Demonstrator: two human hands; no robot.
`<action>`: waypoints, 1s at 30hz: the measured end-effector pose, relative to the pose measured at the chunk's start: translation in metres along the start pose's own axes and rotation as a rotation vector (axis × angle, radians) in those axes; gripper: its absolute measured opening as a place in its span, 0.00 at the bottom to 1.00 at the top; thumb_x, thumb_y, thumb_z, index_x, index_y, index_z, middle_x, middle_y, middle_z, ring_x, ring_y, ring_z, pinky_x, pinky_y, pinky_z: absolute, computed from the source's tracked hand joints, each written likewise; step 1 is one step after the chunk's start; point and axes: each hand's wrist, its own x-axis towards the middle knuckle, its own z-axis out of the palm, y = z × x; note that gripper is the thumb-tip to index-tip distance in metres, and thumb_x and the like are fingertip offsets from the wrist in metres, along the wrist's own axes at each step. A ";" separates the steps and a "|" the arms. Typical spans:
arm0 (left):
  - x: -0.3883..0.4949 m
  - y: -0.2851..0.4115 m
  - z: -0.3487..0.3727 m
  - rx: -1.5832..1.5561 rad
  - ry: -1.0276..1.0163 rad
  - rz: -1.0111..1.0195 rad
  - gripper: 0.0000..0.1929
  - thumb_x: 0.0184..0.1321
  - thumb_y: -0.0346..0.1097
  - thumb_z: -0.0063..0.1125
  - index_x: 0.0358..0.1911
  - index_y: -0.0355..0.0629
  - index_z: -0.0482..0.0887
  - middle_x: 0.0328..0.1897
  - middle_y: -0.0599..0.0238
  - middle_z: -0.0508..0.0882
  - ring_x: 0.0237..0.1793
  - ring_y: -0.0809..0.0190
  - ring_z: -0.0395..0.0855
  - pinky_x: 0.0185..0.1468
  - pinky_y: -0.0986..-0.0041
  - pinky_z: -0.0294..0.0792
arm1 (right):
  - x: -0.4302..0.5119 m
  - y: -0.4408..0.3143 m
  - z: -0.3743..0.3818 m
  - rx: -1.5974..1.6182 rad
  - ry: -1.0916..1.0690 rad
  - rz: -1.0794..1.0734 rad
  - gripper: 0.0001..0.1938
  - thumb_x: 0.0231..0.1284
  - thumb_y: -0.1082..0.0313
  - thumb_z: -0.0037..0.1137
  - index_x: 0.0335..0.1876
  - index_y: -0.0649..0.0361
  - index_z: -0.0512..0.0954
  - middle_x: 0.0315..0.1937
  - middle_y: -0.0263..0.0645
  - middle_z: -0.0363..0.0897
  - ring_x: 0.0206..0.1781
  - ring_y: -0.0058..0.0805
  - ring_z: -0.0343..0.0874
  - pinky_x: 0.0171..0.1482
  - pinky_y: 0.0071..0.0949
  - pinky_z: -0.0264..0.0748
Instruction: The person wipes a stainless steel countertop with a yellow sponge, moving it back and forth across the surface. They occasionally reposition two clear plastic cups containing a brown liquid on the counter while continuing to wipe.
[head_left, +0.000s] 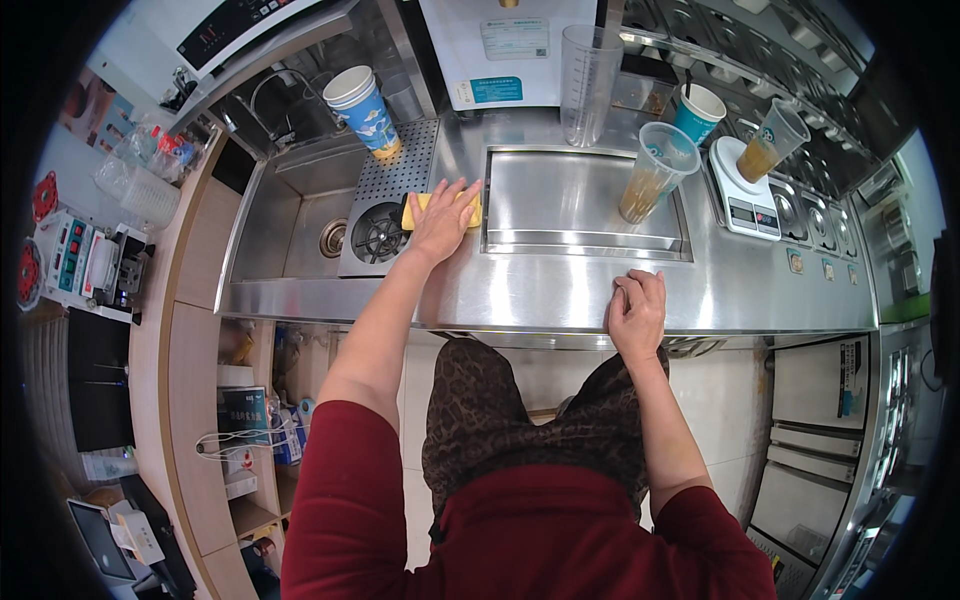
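My left hand (441, 223) lies spread over a folded yellow cloth (411, 213), pressing it on the steel counter (517, 289) between the cup rinser (379, 232) and a recessed steel tray (577, 199). Near the counter's front edge rests my right hand (637, 311), its fingers curled; whether anything is inside them cannot be seen. A clear plastic cup (660, 169) with brown liquid stands on the tray's right part. On a white digital scale (742, 191) is another clear cup (772, 142) holding brown liquid.
Stacked blue paper cups (364, 112) stand on the perforated drainer beside the sink (300, 217). A tall measuring jug (589, 90) is behind the tray, with a teal paper cup (699, 112) to its right. Lidded steel containers (814, 217) are set in the counter's right end.
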 end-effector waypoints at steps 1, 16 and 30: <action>0.001 0.000 0.000 -0.002 -0.005 -0.002 0.23 0.73 0.46 0.36 0.71 0.74 0.60 0.74 0.70 0.63 0.76 0.57 0.52 0.73 0.37 0.32 | 0.000 0.000 0.000 0.001 0.000 -0.001 0.06 0.52 0.77 0.55 0.36 0.61 0.79 0.42 0.42 0.75 0.48 0.43 0.75 0.67 0.51 0.62; 0.005 0.000 -0.001 -0.006 -0.014 -0.010 0.24 0.73 0.46 0.36 0.72 0.72 0.59 0.74 0.71 0.62 0.77 0.58 0.51 0.74 0.38 0.29 | 0.000 -0.002 -0.001 -0.004 0.007 -0.013 0.06 0.52 0.77 0.56 0.36 0.62 0.79 0.41 0.42 0.75 0.48 0.43 0.75 0.67 0.50 0.62; 0.004 0.002 -0.002 -0.011 -0.033 -0.025 0.23 0.73 0.46 0.35 0.71 0.72 0.60 0.74 0.71 0.62 0.76 0.59 0.51 0.74 0.39 0.28 | 0.000 0.000 0.000 0.002 0.009 -0.014 0.06 0.52 0.77 0.56 0.36 0.61 0.79 0.41 0.42 0.75 0.48 0.43 0.75 0.67 0.50 0.63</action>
